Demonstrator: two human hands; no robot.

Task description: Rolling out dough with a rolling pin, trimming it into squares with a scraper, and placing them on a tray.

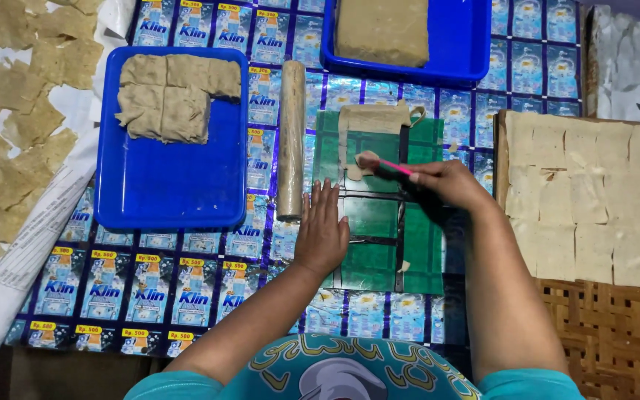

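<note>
A green rectangular work mat (379,222) is laid on a glossy sheet printed with repeated blue sachet panels (187,289). The left hand (322,230) is pressed flat on the mat's left edge, palm down, fingers extended and together; nothing is gripped by it. The right hand (446,181) is closed around a slim pink-handled tool (394,167), whose tip is held against a thin beige strip of dough (364,159) at the upper part of the mat. A wider flap of thin beige dough sheet (375,118) lies along the mat's top edge, touching the strip.

A dough-coated cylindrical rolling pin (290,141) is laid lengthwise just beside the mat's left side, near the left hand's fingertips. A blue plastic tray (179,192) to the left is found to hold beige dough blocks (168,92) in its upper part. A second blue tray (468,44) at the top holds one large beige dough slab (383,30). Cut beige dough squares (594,200) are spread on a board at the right, above a woven brown mat (616,341). Further irregular beige pieces (16,111) are spread on white paper at the far left.
</note>
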